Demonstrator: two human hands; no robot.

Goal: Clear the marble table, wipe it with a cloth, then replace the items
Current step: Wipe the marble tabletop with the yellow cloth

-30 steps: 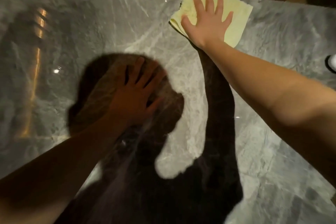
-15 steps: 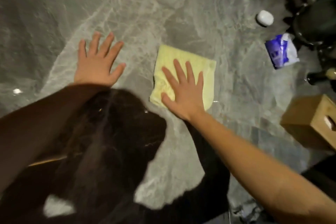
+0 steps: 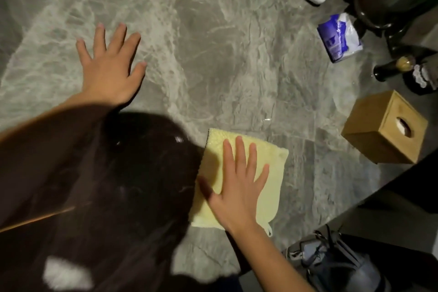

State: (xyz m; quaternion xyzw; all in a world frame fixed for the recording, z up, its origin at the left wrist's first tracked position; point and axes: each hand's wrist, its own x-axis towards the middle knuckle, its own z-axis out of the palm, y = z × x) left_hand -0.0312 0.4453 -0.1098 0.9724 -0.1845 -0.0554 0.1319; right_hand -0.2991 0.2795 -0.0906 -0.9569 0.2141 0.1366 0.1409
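The yellow cloth (image 3: 239,174) is pressed flat on the near part of the marble tabletop (image 3: 213,42) under the right hand (image 3: 237,187), fingers spread, nothing gripped. The left hand (image 3: 109,66) is planted open farther left. Wiping looks midway; the wooden box (image 3: 384,130), blue packet (image 3: 339,38) and bottle (image 3: 403,70) at the right haven't been replaced yet.
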